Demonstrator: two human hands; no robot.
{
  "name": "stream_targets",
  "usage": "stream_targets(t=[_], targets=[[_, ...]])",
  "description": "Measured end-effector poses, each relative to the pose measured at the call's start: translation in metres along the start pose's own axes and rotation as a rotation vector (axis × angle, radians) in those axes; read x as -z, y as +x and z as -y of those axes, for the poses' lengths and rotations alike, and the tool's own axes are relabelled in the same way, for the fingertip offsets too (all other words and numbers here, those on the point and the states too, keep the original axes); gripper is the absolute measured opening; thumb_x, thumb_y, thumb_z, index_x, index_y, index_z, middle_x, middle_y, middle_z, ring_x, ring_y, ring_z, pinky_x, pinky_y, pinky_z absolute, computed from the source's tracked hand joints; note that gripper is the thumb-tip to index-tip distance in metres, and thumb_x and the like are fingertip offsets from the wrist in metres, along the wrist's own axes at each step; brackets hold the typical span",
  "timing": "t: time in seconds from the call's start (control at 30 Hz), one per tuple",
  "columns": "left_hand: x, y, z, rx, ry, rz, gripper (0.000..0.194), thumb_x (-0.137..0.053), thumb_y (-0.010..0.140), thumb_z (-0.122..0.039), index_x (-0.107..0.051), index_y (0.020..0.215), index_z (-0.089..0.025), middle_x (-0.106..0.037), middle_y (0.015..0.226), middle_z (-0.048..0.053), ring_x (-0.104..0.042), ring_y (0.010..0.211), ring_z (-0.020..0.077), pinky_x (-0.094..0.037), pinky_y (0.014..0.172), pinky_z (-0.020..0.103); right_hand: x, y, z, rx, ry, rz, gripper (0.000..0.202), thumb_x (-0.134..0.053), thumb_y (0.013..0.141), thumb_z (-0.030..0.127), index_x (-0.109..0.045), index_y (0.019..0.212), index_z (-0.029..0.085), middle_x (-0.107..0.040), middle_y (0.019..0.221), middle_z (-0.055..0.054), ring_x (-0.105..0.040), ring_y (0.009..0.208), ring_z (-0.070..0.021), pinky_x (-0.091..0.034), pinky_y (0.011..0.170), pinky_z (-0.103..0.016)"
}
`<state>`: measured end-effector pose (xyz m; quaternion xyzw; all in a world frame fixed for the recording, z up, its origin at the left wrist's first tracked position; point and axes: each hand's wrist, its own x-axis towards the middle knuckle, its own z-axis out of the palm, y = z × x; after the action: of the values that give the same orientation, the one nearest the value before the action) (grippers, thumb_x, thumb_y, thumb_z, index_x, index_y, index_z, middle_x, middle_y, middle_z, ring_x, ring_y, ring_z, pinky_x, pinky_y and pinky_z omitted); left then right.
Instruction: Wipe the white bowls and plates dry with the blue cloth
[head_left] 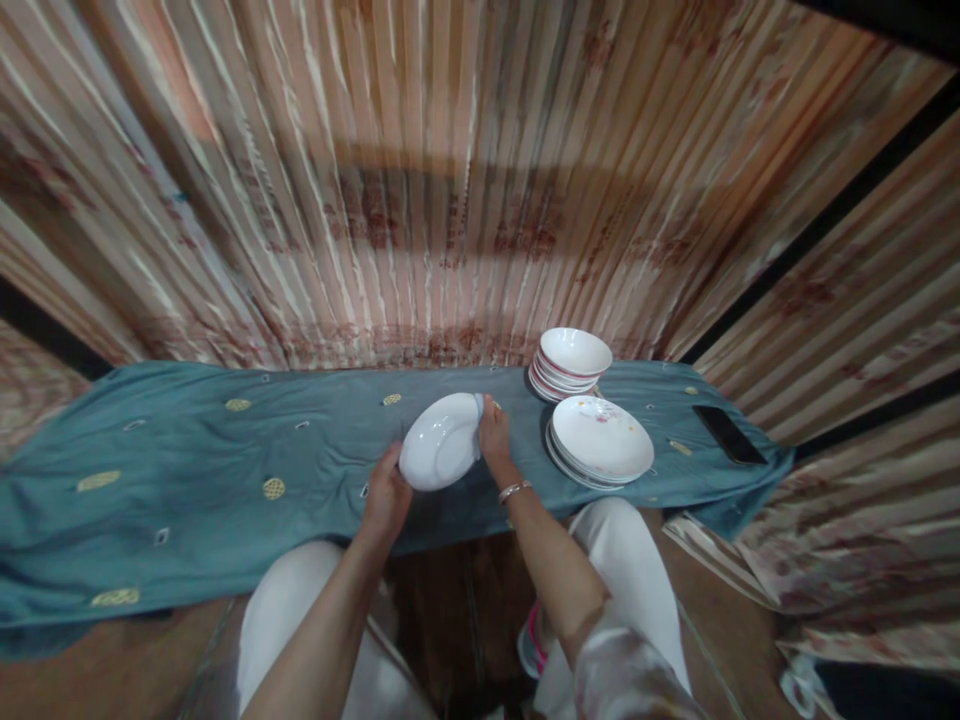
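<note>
A plain white plate (441, 442) is held tilted above the cloth-covered table, a faint ring showing on its surface. My left hand (387, 497) grips its lower left rim. At the upper right rim, my right hand (493, 432) is closed round the edge, with a bracelet on that wrist. Something small and pale bluish shows by the right fingers; I cannot tell what it is. To the right of this hand lies a stack of white plates (602, 440), the top one with a floral pattern. Behind them stands a stack of white bowls (576, 353) with red rim lines.
A teal cloth with yellow motifs (195, 470) covers the long table. Towards its right end lies a black phone (729, 434). Striped, patterned curtains (420, 200) hang behind and to the sides, with dark frame poles (825, 220). My knees are at the table's front edge.
</note>
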<state>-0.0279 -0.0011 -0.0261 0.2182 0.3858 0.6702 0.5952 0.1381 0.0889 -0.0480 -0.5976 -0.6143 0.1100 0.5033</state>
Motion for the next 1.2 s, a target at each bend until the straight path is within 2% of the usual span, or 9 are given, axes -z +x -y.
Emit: stream_targets(t=[0.13, 0.3, 0.53, 0.67, 0.8, 0.9, 1.03, 1.1, 1.2], targets=[[-0.002, -0.006, 0.002, 0.027, 0.002, -0.002, 0.047, -0.086, 0.056, -0.058, -0.075, 0.076, -0.017, -0.078, 0.083, 0.008, -0.068, 0.107, 0.0334, -0.051, 0.098, 0.044, 0.008, 0.01, 0.01, -0.122, 0.082, 0.039, 0.051, -0.026, 0.103, 0.042, -0.039, 0.056, 0.028, -0.039, 0.051, 0.002, -0.042, 0.054, -0.0179, -0.038, 0.052, -0.029], [0.006, -0.007, 0.004, 0.026, 0.089, 0.036, 0.049, -0.089, 0.053, -0.056, -0.076, 0.075, -0.014, -0.078, 0.085, 0.011, -0.069, 0.105, 0.0334, -0.05, 0.098, 0.044, 0.024, 0.02, 0.029, -0.064, 0.124, 0.043, 0.053, -0.03, 0.101, 0.054, -0.03, 0.055, 0.027, -0.033, 0.052, 0.004, -0.039, 0.053, -0.0146, -0.031, 0.052, -0.027], [0.011, -0.01, -0.01, -0.051, 0.19, -0.002, 0.048, -0.091, 0.049, -0.057, -0.076, 0.07, -0.017, -0.076, 0.076, 0.006, -0.07, 0.088, 0.0266, -0.054, 0.085, 0.036, 0.035, 0.026, 0.056, 0.211, -0.055, 0.174, 0.05, -0.032, 0.105, 0.042, -0.042, 0.059, 0.026, -0.048, 0.054, 0.001, -0.048, 0.054, -0.0159, -0.037, 0.058, -0.027], [-0.001, -0.015, -0.024, -0.077, 0.212, 0.024, 0.049, -0.089, 0.051, -0.061, -0.079, 0.076, -0.02, -0.079, 0.085, 0.006, -0.071, 0.095, 0.0277, -0.055, 0.087, 0.036, 0.029, 0.022, 0.069, 0.368, -0.176, 0.253, 0.044, -0.035, 0.107, 0.032, -0.053, 0.068, 0.024, -0.06, 0.063, -0.003, -0.058, 0.062, -0.017, -0.043, 0.064, -0.027], [-0.008, -0.017, -0.03, -0.048, 0.204, -0.031, 0.053, -0.092, 0.045, -0.058, -0.078, 0.077, -0.019, -0.079, 0.084, 0.006, -0.072, 0.098, 0.0299, -0.055, 0.085, 0.036, 0.021, 0.018, 0.081, 0.515, -0.281, 0.307, 0.04, -0.038, 0.108, 0.03, -0.06, 0.076, 0.021, -0.068, 0.075, -0.006, -0.065, 0.074, -0.0191, -0.048, 0.077, -0.03], [-0.007, -0.016, -0.03, -0.015, 0.186, -0.056, 0.054, -0.094, 0.04, -0.057, -0.075, 0.075, -0.02, -0.078, 0.08, 0.006, -0.072, 0.098, 0.0307, -0.055, 0.083, 0.035, 0.016, 0.012, 0.086, 0.542, -0.317, 0.302, 0.034, -0.041, 0.107, 0.03, -0.066, 0.088, 0.018, -0.072, 0.086, -0.009, -0.067, 0.084, -0.0216, -0.049, 0.086, -0.035], [-0.004, -0.015, -0.025, -0.011, 0.125, -0.049, 0.05, -0.093, 0.043, -0.054, -0.073, 0.075, -0.021, -0.077, 0.078, 0.005, -0.071, 0.1, 0.0309, -0.055, 0.083, 0.035, 0.008, -0.001, 0.09, 0.541, -0.267, 0.256, 0.035, -0.04, 0.106, 0.031, -0.063, 0.127, 0.014, -0.071, 0.119, -0.014, -0.064, 0.109, -0.0252, -0.047, 0.1, -0.042], [-0.001, -0.013, -0.023, -0.021, 0.092, -0.058, 0.047, -0.092, 0.046, -0.05, -0.072, 0.077, -0.021, -0.077, 0.078, 0.005, -0.071, 0.101, 0.0304, -0.054, 0.085, 0.036, 0.005, -0.011, 0.092, 0.55, -0.23, 0.244, 0.045, -0.038, 0.106, 0.032, -0.051, 0.143, 0.011, -0.061, 0.139, -0.019, -0.057, 0.126, -0.0279, -0.042, 0.109, -0.047], [0.007, -0.008, -0.019, -0.026, 0.07, -0.096, 0.039, -0.089, 0.052, -0.042, -0.071, 0.08, -0.022, -0.077, 0.082, 0.004, -0.071, 0.099, 0.027, -0.053, 0.085, 0.035, 0.0, -0.024, 0.095, 0.565, -0.16, 0.242, 0.058, -0.037, 0.105, 0.036, -0.033, 0.154, 0.007, -0.038, 0.158, -0.025, -0.035, 0.149, -0.0308, -0.034, 0.117, -0.052]])
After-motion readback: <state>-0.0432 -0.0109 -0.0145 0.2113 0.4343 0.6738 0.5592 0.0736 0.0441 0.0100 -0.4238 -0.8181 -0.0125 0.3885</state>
